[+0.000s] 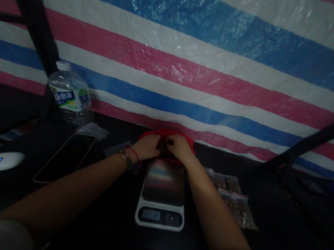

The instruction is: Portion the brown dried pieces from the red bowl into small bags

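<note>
1 striped blue, red and white woven tarpaulin [196, 61] is hanging behind the scale. 1 dark table [105, 225] is carrying everything. 1 black smartphone [65, 158] is lying left of the scale; 1 clear plastic water bottle [69, 96] is standing further left. 1 white digital kitchen scale [163, 197], display lit. 1 red round container [168, 136], just behind the scale: left hand [148, 146] and right hand [179, 146] are meeting over it, fingers curled; grip cannot be told. Several clear packets [234, 198] are lying right of the scale. Risk: contents spilling onto the platform.
</note>
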